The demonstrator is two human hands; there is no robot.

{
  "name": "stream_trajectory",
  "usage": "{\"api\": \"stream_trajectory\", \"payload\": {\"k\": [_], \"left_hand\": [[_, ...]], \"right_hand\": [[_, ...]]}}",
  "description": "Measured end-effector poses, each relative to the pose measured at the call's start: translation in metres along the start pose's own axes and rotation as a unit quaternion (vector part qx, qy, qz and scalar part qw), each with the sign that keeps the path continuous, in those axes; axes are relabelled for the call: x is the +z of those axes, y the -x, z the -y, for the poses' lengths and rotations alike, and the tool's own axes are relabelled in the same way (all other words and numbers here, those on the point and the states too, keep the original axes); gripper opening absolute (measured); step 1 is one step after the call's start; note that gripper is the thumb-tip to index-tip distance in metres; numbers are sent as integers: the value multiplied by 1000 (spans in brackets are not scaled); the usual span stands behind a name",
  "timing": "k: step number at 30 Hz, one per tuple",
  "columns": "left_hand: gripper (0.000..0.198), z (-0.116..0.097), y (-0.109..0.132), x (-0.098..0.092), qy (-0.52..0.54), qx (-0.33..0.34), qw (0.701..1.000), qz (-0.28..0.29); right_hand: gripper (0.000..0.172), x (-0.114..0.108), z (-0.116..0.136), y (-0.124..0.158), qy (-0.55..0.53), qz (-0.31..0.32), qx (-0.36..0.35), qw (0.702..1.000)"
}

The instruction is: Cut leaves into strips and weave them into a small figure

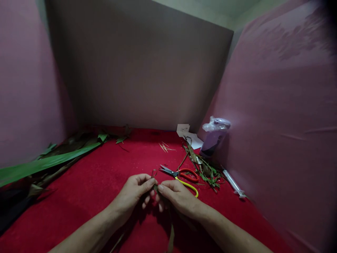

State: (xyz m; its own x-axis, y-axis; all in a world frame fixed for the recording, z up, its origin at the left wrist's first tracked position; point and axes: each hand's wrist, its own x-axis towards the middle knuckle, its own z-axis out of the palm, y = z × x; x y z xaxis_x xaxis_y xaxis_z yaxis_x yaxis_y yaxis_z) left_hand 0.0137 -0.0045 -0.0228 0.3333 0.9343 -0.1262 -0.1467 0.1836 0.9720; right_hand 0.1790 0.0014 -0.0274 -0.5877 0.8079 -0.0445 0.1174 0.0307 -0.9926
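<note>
My left hand (135, 189) and my right hand (179, 197) meet low in the middle of the view, thumbs nearly touching. Both are closed in a pinch on a narrow green-brown leaf strip (156, 188). A thin curled end sticks up above the left thumb, and a longer length (171, 236) hangs below the right hand. Most of the held part is hidden by the fingers. Just beyond my right hand lie scissors (175, 173) with one red and one yellow handle, blades parted and pointing left.
On the red cloth (86, 182), toothpick-like sticks (165, 147) lie farther back. Leaf scraps (207, 170), a syringe (233, 183), white paper (193, 140) and a purple bottle (213, 140) are at right. Long green leaves (52, 162) line the left. Walls enclose the back and sides.
</note>
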Motion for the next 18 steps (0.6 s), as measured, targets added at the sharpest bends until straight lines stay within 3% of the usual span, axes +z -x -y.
{"api": "stream_trajectory", "payload": {"k": [7,18], "left_hand": [[29,3,-3,0,-7,-8,999,-47],[30,0,-3,-2,-29,-13,998,-53]], "right_hand": [[34,2,8,1,12,-4,25,1000],[35,3,1,1,33,-10,8,999]]}}
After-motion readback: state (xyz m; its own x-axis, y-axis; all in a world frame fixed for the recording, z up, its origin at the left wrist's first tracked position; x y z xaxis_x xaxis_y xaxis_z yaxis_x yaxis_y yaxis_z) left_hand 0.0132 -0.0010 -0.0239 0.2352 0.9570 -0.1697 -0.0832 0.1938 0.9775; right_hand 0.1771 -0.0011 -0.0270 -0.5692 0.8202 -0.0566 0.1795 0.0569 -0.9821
